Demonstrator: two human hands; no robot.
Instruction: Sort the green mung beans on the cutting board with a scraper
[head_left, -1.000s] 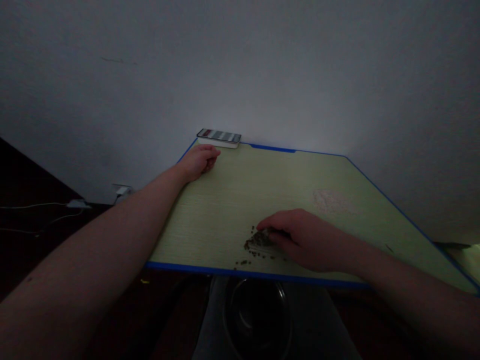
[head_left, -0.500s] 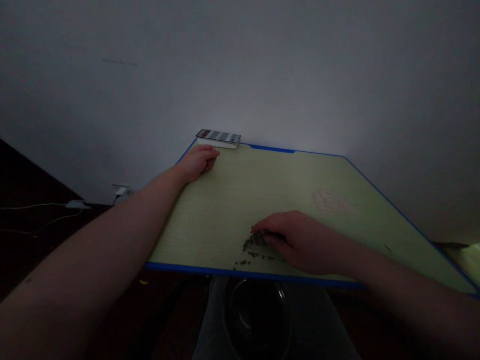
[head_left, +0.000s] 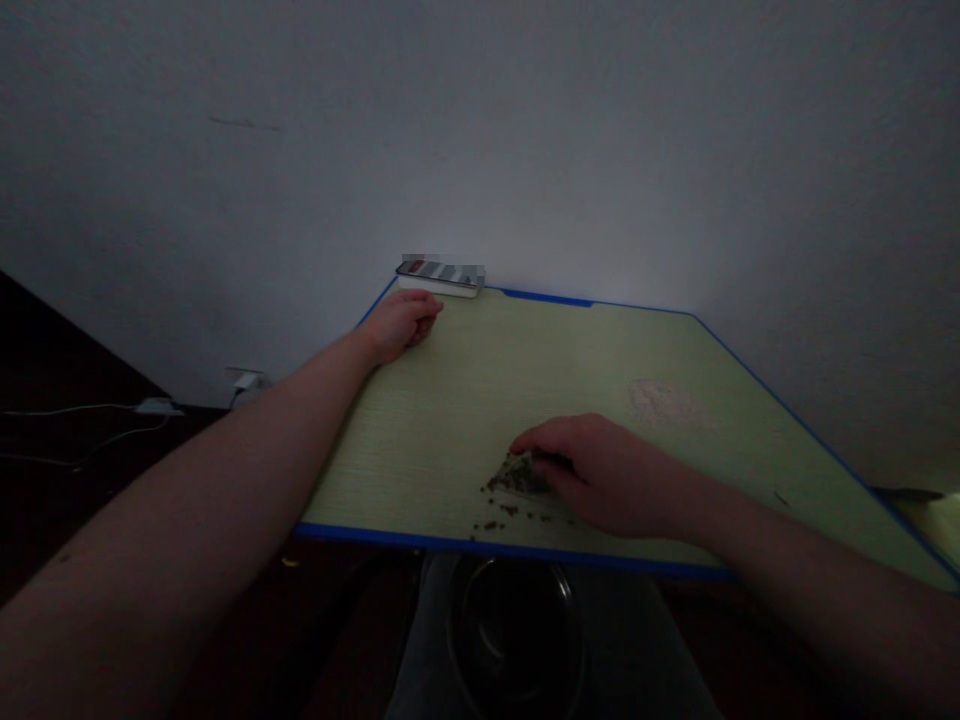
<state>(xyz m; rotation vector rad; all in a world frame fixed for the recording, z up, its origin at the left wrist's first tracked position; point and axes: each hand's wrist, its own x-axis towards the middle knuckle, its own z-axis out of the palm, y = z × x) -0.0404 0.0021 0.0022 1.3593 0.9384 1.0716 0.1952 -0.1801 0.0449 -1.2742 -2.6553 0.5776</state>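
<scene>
A pale green cutting board (head_left: 465, 440) with a blue rim lies before me, seen from above. My right hand (head_left: 592, 480) sits near its front edge, fingers curled down onto a small pile of dark crumbs (head_left: 519, 477). More of these specks lie scattered towards the blue rim. The fingers hide part of the pile, and I cannot tell how much of it they hold. My left hand (head_left: 401, 325) rests in a loose fist at the far left corner of the board, next to a flat striped box (head_left: 440, 277) on a white base.
A dark metal bowl (head_left: 514, 640) sits below the board's front edge, between grey trouser legs. A pale stain (head_left: 664, 403) marks the board's right side. White cables (head_left: 90, 420) run across the dark floor at left, and a white wall rises behind.
My right hand has shifted slightly over the crumbs, and the pile's outline looks a little different. My left hand stays where it was.
</scene>
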